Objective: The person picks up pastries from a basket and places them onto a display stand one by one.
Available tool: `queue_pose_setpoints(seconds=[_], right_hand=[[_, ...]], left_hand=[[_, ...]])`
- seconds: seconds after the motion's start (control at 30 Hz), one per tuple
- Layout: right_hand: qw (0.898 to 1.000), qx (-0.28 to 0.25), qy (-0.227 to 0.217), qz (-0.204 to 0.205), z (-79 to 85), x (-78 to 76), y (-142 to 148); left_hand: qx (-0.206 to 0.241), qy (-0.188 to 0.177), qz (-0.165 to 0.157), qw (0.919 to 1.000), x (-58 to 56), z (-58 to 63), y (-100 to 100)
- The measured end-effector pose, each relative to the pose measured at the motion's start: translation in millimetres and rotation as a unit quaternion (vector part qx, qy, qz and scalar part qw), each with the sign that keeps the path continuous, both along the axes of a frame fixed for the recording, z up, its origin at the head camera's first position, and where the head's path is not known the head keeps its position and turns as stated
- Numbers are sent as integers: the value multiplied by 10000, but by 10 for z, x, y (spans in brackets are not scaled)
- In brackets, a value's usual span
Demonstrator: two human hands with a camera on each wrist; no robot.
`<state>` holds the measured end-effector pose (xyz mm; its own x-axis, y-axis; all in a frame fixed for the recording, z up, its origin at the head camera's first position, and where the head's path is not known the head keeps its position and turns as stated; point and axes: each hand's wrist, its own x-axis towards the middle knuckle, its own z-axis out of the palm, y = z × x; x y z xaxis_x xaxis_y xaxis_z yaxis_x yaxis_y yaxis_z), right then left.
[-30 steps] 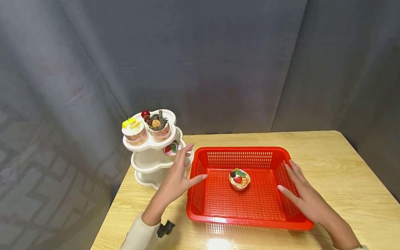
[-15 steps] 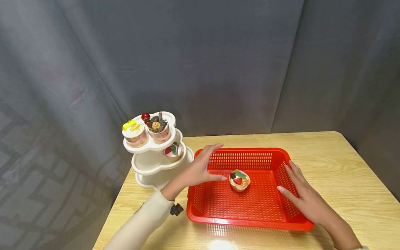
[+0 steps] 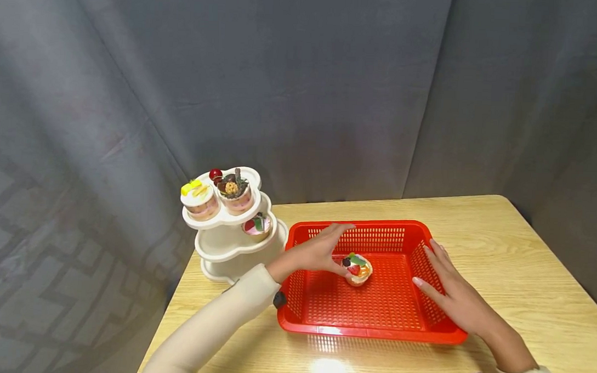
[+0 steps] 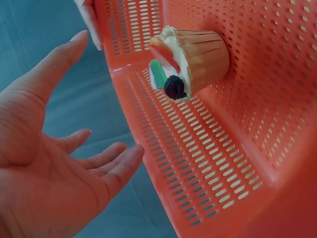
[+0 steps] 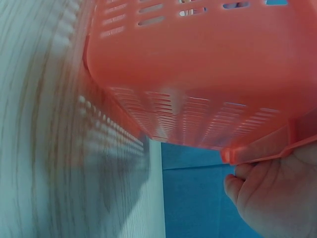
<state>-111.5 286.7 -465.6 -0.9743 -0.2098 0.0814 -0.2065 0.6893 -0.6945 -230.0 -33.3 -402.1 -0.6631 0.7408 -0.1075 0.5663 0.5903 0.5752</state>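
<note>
A cupcake (image 3: 358, 270) topped with cream, a strawberry, a blackberry and a green leaf stands in the red plastic basket (image 3: 372, 333). My left hand (image 3: 316, 254) reaches over the basket's left side, thumb and fingers spread apart. In the head view its thumb tip overlaps the cupcake's left edge, while the left wrist view shows a gap between this hand (image 4: 54, 168) and the pleated cup (image 4: 205, 59). On the right, my right hand (image 3: 455, 299) rests at the basket's rim with extended fingers, its thumb over the inside. The right wrist view shows that hand (image 5: 277, 193) against the rim's underside.
Left of the basket stands a white three-tier stand (image 3: 217, 244). Its top tier bears a yellow-topped dessert cup (image 3: 200, 200) and a chocolate-topped one (image 3: 235, 194); another dessert (image 3: 257, 227) sits on the middle tier. Grey curtain (image 3: 301, 99) hangs behind the wooden table (image 3: 513, 249).
My left hand has moved right, from beside the stand to over the basket and close to the cupcake. The right hand has stayed at the basket's right rim.
</note>
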Motion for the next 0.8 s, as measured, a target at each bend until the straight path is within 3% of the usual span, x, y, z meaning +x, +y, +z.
queue_pose_setpoints(seconds=[0.43, 0.8], right_hand=[[10000, 35, -24, -42, 17, -11, -2], [10000, -1, 46, -47, 4, 12, -23]], left_hand=[[-724, -2, -210, 9972, -173, -130, 257], [-1561, -215, -432, 9866, -231, -292, 356]])
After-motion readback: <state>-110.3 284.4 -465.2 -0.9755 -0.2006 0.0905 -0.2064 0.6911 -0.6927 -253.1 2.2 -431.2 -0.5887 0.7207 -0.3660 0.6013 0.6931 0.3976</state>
